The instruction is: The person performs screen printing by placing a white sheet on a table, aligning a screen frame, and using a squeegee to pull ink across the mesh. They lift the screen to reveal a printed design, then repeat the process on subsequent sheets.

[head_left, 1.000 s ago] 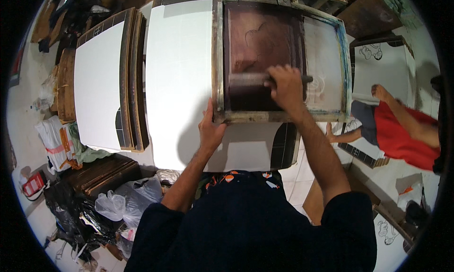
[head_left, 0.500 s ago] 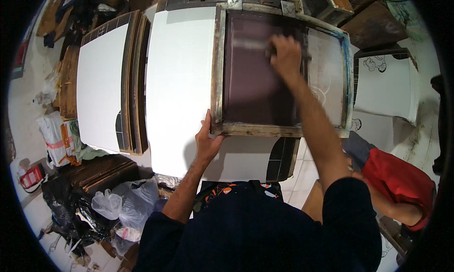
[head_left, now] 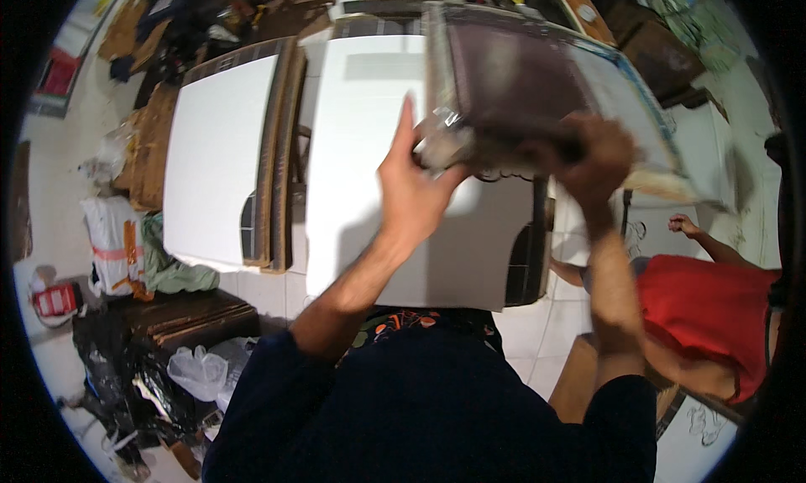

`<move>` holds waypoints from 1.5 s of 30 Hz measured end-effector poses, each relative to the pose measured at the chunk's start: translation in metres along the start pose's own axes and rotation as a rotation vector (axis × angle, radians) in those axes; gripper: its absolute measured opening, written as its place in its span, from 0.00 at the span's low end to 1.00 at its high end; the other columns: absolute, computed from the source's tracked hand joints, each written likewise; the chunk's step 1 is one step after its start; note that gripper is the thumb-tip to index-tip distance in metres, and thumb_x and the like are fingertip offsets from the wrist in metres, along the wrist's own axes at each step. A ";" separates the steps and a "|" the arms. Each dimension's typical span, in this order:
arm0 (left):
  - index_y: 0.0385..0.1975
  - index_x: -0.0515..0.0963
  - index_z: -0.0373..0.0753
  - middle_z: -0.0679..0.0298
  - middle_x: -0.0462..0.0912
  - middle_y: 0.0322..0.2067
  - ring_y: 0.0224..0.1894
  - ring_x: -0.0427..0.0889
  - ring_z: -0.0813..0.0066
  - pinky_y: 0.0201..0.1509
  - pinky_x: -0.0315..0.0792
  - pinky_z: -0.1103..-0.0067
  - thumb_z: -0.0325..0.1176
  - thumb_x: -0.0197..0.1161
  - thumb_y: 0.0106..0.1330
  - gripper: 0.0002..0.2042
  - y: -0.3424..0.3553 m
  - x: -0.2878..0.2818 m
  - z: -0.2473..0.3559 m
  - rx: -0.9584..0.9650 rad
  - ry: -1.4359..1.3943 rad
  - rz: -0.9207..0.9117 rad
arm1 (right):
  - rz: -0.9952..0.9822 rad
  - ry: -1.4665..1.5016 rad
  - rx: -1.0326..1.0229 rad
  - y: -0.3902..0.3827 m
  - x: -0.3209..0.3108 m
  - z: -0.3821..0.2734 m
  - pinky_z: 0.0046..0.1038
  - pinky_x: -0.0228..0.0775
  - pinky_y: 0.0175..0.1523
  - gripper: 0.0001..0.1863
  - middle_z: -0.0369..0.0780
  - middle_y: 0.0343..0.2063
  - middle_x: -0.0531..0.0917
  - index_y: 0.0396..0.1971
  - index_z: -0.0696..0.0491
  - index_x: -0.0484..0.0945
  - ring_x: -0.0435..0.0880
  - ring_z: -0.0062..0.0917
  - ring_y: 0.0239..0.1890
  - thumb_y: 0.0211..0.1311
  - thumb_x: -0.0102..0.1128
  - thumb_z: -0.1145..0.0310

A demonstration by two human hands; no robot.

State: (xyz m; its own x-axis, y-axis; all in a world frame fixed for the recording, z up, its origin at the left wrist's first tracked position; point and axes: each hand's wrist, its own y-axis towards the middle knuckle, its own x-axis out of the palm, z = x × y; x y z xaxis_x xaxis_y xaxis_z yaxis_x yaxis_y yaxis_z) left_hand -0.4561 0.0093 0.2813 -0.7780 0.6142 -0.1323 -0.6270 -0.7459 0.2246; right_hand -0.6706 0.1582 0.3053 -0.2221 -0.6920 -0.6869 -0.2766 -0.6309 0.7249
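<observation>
Wooden frame (head_left: 440,67): near edge now raised above white sheet (head_left: 365,139), baring dark lines (head_left: 506,178) | left hand (head_left: 414,193) at its corner, grip too blurred to tell | right hand (head_left: 600,160), fingers clenched around dark bar (head_left: 529,144)

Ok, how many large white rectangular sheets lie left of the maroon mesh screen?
2: the far left sheet on dark boards, and the central sheet below the left hand. Others may be hidden underneath.
</observation>
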 end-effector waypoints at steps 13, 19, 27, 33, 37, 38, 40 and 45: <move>0.73 0.70 0.54 0.48 0.61 0.76 0.76 0.61 0.43 0.74 0.59 0.46 0.49 0.53 0.79 0.25 -0.126 -0.376 -0.312 -0.727 1.616 -0.397 | -0.192 -0.073 0.297 0.259 -0.057 0.041 0.30 0.71 0.38 0.34 0.37 0.21 0.84 0.25 0.57 0.84 0.80 0.24 0.27 0.56 0.72 0.34; 0.80 0.55 0.64 0.43 0.51 0.79 0.80 0.50 0.43 0.79 0.47 0.44 0.51 0.44 0.83 0.27 -0.222 -0.399 -0.348 -0.560 1.431 0.100 | -0.195 0.187 0.223 0.291 -0.048 0.043 0.28 0.72 0.42 0.30 0.38 0.26 0.87 0.33 0.60 0.89 0.82 0.19 0.33 0.62 0.71 0.42; 0.81 0.42 0.71 0.41 0.51 0.78 0.78 0.57 0.38 0.75 0.65 0.46 0.11 0.62 0.58 0.58 -0.124 -0.403 -0.265 -0.561 1.330 -0.416 | -0.145 0.088 0.224 0.287 -0.042 0.057 0.31 0.71 0.40 0.32 0.39 0.24 0.86 0.29 0.60 0.88 0.81 0.21 0.30 0.59 0.72 0.38; 0.79 0.55 0.65 0.29 0.65 0.68 0.68 0.68 0.26 0.65 0.74 0.51 0.26 0.71 0.58 0.49 -0.017 -0.276 -0.235 -0.374 1.156 -0.428 | -0.308 0.024 0.236 0.296 -0.044 0.070 0.36 0.71 0.61 0.49 0.48 0.49 0.87 0.51 0.56 0.86 0.85 0.36 0.53 0.50 0.64 0.22; 0.71 0.71 0.51 0.25 0.63 0.68 0.64 0.72 0.24 0.54 0.81 0.48 0.33 0.60 0.69 0.28 -0.022 -0.113 -0.184 -0.244 1.352 -0.460 | -0.225 -0.098 0.342 0.294 -0.044 0.071 0.40 0.68 0.71 0.58 0.52 0.61 0.82 0.61 0.60 0.80 0.81 0.43 0.64 0.47 0.64 0.19; 0.71 0.71 0.51 0.24 0.65 0.67 0.62 0.74 0.24 0.51 0.82 0.48 0.35 0.60 0.70 0.27 -0.048 -0.073 -0.168 -0.202 1.286 -0.422 | -0.237 -0.079 0.355 0.293 -0.044 0.070 0.40 0.68 0.70 0.58 0.52 0.60 0.82 0.61 0.60 0.80 0.81 0.43 0.64 0.47 0.65 0.20; 0.71 0.70 0.48 0.28 0.74 0.60 0.59 0.80 0.30 0.47 0.84 0.51 0.41 0.65 0.66 0.31 -0.107 -0.009 -0.143 -0.043 1.229 -0.566 | -0.245 -0.076 0.373 0.293 -0.045 0.069 0.40 0.69 0.69 0.57 0.52 0.59 0.83 0.61 0.59 0.81 0.82 0.43 0.63 0.47 0.66 0.21; 0.56 0.83 0.42 0.42 0.80 0.58 0.61 0.80 0.41 0.63 0.74 0.52 0.40 0.70 0.64 0.20 -0.192 -0.055 -0.184 0.112 0.706 -0.239 | -0.320 -0.046 0.397 0.298 -0.044 0.069 0.39 0.70 0.68 0.55 0.52 0.57 0.84 0.60 0.59 0.82 0.83 0.42 0.61 0.49 0.66 0.22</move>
State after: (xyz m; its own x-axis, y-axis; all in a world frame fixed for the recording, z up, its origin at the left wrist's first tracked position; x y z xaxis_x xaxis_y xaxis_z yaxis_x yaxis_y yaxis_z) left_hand -0.3000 0.0711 0.0675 -0.4851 0.4172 -0.7685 -0.8038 -0.5588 0.2040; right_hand -0.8077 0.0248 0.5485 -0.1064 -0.4642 -0.8793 -0.6691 -0.6207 0.4086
